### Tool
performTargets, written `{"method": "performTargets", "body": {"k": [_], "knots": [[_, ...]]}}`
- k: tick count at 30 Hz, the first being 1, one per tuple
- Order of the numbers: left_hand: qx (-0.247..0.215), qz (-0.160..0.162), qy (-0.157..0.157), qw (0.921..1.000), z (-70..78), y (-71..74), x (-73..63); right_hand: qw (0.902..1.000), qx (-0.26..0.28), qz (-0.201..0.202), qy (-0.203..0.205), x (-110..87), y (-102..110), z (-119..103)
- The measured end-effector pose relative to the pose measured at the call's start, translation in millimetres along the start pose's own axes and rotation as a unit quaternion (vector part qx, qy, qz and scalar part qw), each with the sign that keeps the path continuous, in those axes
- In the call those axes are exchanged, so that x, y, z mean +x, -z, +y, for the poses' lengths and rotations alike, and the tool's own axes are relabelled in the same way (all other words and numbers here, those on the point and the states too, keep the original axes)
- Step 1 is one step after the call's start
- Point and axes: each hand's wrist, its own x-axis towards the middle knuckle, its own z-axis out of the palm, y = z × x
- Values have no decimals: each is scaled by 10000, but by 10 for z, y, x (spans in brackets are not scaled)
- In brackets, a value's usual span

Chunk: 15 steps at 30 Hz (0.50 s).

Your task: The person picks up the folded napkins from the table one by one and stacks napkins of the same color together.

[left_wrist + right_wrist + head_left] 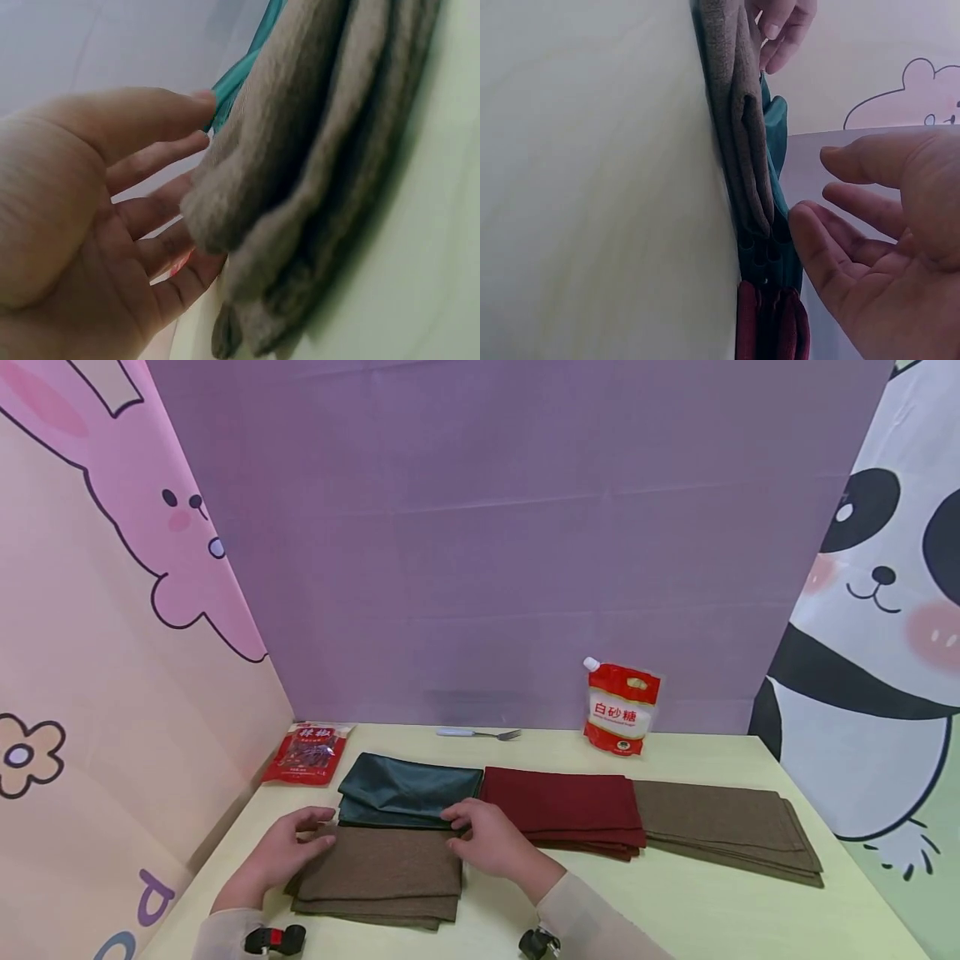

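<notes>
A folded brown cloth (382, 868) lies in layers at the front left of the table, against a folded teal cloth (408, 787) behind it. My left hand (288, 850) is at the brown cloth's left edge, fingers loosely bent and thumb apart from them; in the left wrist view nothing is pinched between thumb and fingers. On the other side, my right hand (491, 843) hovers by the back right corner of the brown cloth, its fingertips at the teal cloth's front edge. The right wrist view shows its thumb and fingers spread, with the layered brown edge (739, 135) beside them.
To the right lie a folded dark red cloth (562, 806) and another folded brown cloth (720, 822). Behind are a red packet (309, 756), a fork (480, 734) and a red and white spouted pouch (621, 710) near the purple backdrop (510, 543).
</notes>
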Motion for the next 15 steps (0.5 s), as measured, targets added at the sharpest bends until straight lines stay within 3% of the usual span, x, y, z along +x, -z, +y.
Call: {"method": "performTargets", "body": {"k": [3, 7, 15], "knots": [[281, 4, 278, 9992, -7, -2, -16, 9999, -83, -82, -21, -11, -11, -4], [500, 14, 356, 9981, 4, -4, -23, 9998, -76, -188, -46, -24, -14, -10], [404, -68, 412, 9983, 17, -8, -23, 9991, -136, -396, -63, -41, 0, -20]]}}
